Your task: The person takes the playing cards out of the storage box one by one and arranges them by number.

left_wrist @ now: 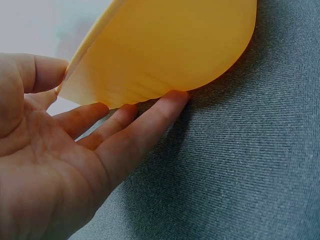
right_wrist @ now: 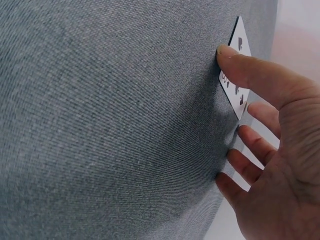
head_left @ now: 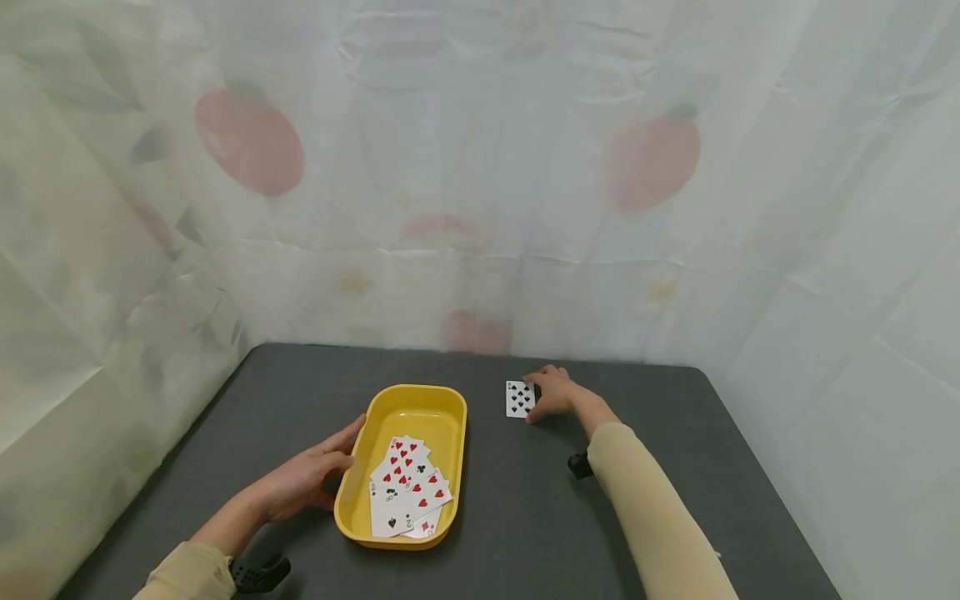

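Now your right hand [head_left: 553,393] rests on a black-suit card [head_left: 519,398] lying face up on the grey table [head_left: 525,508], right of the yellow tray [head_left: 408,398]; thumb on its near edge, fingers loosely bent over its right edge, not clearly lifting it. Your left hand [head_left: 307,482] lies open, straight fingers [left_wrist: 150,125] against the tray's left wall. Fanned cards [head_left: 407,486] lie in the tray.
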